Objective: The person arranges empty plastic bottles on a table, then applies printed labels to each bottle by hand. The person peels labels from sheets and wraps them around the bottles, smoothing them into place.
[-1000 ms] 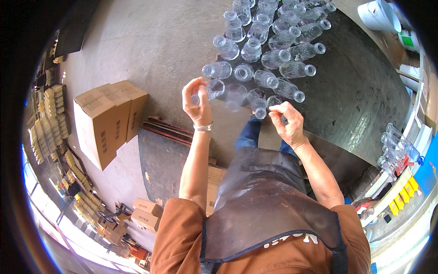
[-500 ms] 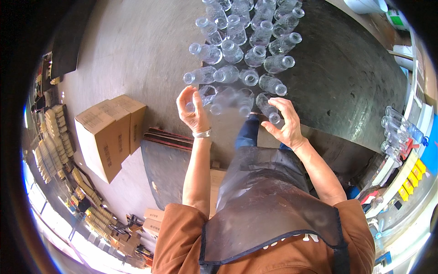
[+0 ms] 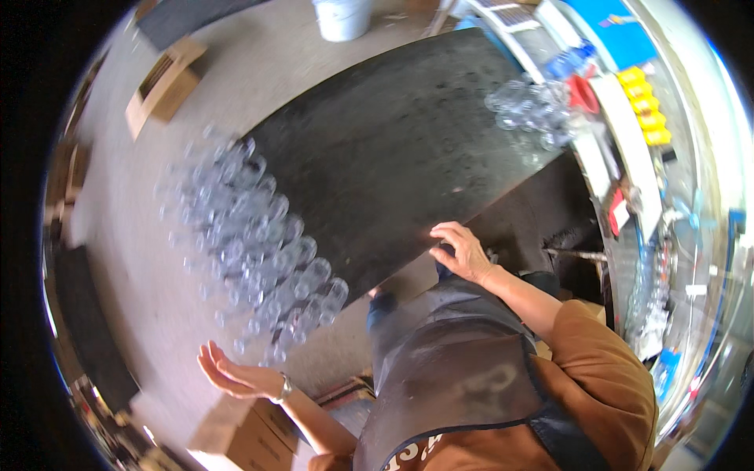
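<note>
Many clear glass bottles (image 3: 259,235) stand close together at the left end of a dark table (image 3: 377,149), blurred by motion. My left hand (image 3: 236,374) is held out beside the near left of this cluster, open, with its fingers stretched and nothing in it. A band circles that wrist. My right hand (image 3: 463,251) hangs by the table's near edge, open and holding nothing, with its fingers loosely curved and the thumb apart. Whether its fingertips touch the table I cannot tell.
A second group of clear glass bottles (image 3: 530,110) is at the table's far right, beside a red funnel-like piece (image 3: 582,94) and yellow parts (image 3: 644,106). A white bucket (image 3: 343,17) stands beyond the table. Cardboard boxes (image 3: 166,82) (image 3: 247,439) are on the floor at left.
The view has swung to the right, so the bottles now lie at the left. My right hand has come away from a bottle it was beside. Both hands are apart from the bottles.
</note>
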The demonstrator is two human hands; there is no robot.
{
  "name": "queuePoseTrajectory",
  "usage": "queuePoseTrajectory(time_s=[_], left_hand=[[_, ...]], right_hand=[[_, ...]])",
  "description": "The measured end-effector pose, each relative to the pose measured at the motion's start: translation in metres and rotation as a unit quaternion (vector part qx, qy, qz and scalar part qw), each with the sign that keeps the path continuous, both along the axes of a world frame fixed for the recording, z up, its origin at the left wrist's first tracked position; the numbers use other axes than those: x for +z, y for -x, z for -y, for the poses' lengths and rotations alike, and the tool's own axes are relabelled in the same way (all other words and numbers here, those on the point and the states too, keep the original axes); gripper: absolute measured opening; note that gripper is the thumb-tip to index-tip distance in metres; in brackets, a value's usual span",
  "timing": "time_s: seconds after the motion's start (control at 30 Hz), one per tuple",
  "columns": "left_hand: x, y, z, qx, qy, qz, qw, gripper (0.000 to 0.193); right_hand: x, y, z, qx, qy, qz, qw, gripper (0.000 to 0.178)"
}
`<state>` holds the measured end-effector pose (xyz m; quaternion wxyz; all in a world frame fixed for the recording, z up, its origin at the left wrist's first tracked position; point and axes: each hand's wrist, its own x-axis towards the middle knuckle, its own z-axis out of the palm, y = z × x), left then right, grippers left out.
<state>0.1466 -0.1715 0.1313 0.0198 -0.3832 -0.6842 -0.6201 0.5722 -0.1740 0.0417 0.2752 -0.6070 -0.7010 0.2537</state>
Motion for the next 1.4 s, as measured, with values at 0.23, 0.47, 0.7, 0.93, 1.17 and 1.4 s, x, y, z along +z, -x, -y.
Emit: queuePoseTrajectory(time_s=[0.23,0.47,0.7,0.93,1.17,1.4], left_hand=[[-0.001,-0.262,-0.082,-0.329,0.068,0.039,0.941,0.032],[-0.062,-0.55,-0.157,-0.551,0.247,0.008,0.797,0.051],[-0.158,-0.757,-0.253,-0.598,0.192,-0.06,0.776,0.046],[-0.16,-0.799,-0.251,-0.532,0.214,-0.029,0.819,0.033],[-0.154,-0.842,-0.236,-0.649,0.241,-0.102,0.714,0.047],[-0.135,-0.767,-0.222,-0.612,0.214,-0.01,0.761,0.032]], right_hand=[[-0.01,-0.276,-0.018,-0.374,-0.121,0.052,0.918,0.025],[-0.052,-0.482,-0.099,-0.512,-0.19,0.039,0.837,0.04],[-0.085,-0.531,-0.129,-0.441,-0.175,-0.086,0.876,0.014],[-0.061,-0.581,-0.138,-0.459,-0.113,-0.253,0.844,0.027],[-0.036,-0.586,-0.182,-0.256,0.011,-0.073,0.964,0.043],[-0.039,-0.554,-0.165,-0.214,0.004,-0.016,0.977,0.029]])
